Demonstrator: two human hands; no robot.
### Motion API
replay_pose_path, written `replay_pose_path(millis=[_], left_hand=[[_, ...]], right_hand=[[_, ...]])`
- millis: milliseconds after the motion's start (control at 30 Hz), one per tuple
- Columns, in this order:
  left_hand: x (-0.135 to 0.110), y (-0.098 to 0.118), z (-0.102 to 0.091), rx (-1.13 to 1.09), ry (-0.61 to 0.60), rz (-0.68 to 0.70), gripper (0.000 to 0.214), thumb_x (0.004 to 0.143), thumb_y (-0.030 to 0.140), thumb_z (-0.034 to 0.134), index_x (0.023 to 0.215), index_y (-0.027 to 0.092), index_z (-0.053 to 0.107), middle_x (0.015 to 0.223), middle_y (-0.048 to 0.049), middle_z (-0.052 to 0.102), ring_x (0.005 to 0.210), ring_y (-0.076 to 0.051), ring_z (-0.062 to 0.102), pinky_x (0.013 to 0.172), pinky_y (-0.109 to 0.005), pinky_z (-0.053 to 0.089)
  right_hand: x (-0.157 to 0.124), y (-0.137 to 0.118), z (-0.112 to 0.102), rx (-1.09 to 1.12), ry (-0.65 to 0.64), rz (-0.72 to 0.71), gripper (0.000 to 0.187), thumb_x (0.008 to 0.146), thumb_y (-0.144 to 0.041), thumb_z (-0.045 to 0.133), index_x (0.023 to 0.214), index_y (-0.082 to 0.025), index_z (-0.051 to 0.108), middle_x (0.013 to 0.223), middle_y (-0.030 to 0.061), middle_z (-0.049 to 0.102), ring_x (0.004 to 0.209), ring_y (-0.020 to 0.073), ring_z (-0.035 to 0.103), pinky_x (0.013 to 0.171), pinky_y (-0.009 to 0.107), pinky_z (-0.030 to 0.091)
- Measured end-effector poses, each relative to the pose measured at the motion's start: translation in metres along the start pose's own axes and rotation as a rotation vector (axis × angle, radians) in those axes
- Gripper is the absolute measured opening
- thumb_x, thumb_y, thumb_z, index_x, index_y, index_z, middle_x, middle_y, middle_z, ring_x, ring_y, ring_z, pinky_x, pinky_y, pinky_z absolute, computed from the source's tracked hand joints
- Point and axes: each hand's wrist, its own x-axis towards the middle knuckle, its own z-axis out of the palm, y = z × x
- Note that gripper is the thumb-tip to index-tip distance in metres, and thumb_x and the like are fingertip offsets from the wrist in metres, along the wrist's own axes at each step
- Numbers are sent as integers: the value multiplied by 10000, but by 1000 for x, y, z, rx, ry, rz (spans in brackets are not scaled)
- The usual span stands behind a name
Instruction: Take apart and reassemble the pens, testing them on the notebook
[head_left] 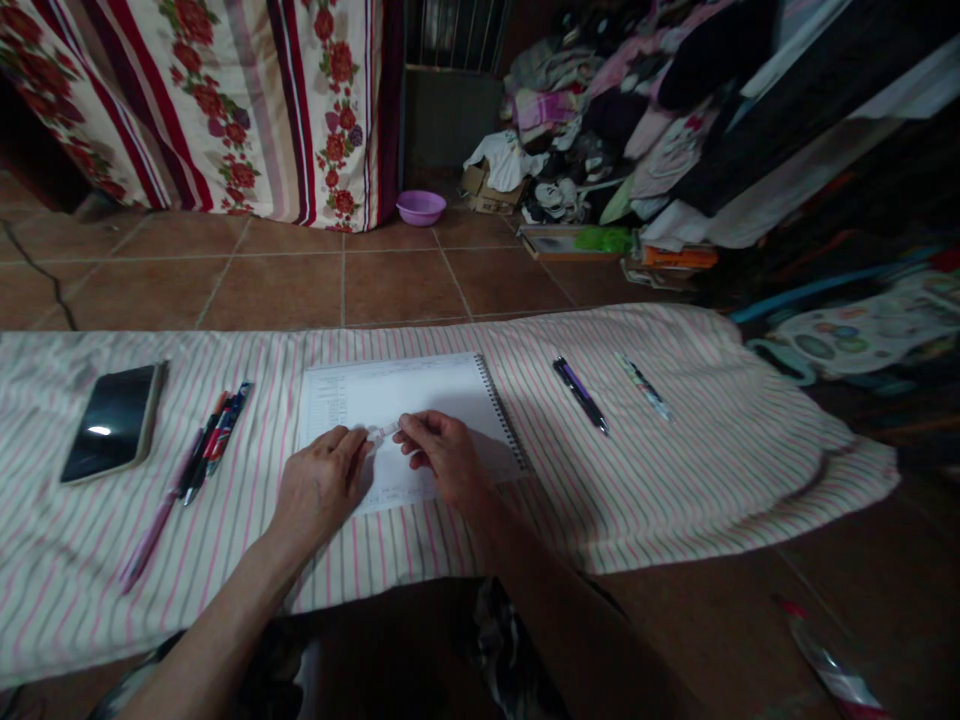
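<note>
Above a spiral notebook (442, 385), I hold a small whitish, partly see-through strip-like piece (386, 431) with faint reddish marks; its kind cannot be made out. My left hand (322, 475) pinches its left end between thumb and fingers. At the other end, the thumb and index finger of my right hand (442, 450) grip it, while the other fingers curl loosely. The notebook lies open under both hands, with printed lines on its left side and the black coil along its right edge. My hands cover part of the lower page.
A phone (112, 422) and several pens (214, 440) lie left on the striped cloth (675, 500). Right of the notebook are a purple-black pen (580, 394) and a light patterned pen (643, 387). A purple basin (421, 207) and a clothes pile (570, 120) stand beyond.
</note>
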Motion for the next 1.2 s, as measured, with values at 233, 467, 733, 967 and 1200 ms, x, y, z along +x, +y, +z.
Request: replay_pose_path(millis=[233, 467, 733, 967, 1200], left_hand=[[2, -1, 3, -42, -9, -15, 313, 915, 296, 310, 931, 163, 593, 749, -45, 629, 670, -170, 613, 536, -253, 428], [2, -4, 4, -103, -42, -32, 313, 913, 306, 318, 946, 158, 592, 814, -58, 651, 693, -171, 631, 580, -253, 459], [2, -5, 0, -143, -62, -65, 312, 908, 302, 329, 931, 156, 603, 814, -62, 659, 697, -174, 637, 584, -257, 469], [1, -2, 2, -148, -31, -39, 326, 909, 309, 321, 946, 155, 606, 803, -64, 656, 669, -170, 630, 563, -261, 470], [1, -2, 4, -129, -27, -22, 319, 908, 318, 320, 918, 166, 600, 765, -50, 645, 648, -160, 623, 557, -246, 461]], right_hand=[[0, -4, 1, -37, 8, -58, 187, 621, -328, 660, 601, -149, 612, 599, 15, 632, 485, 66, 464, 421, 188, 335], [0, -6, -2, -74, -52, -79, 171, 628, -315, 643, 704, -162, 634, 649, 4, 648, 538, 80, 517, 413, 166, 336], [1, -3, -2, -17, -80, -40, 277, 621, -360, 673, 810, -169, 607, 707, 13, 663, 575, 95, 567, 409, 162, 365], [5, 1, -4, -28, -81, -35, 276, 644, -417, 669, 682, -157, 583, 666, 15, 657, 541, 83, 561, 407, 158, 377], [4, -4, -5, -80, -56, -67, 159, 629, -310, 651, 656, -156, 620, 614, 0, 641, 495, 70, 531, 388, 152, 337]])
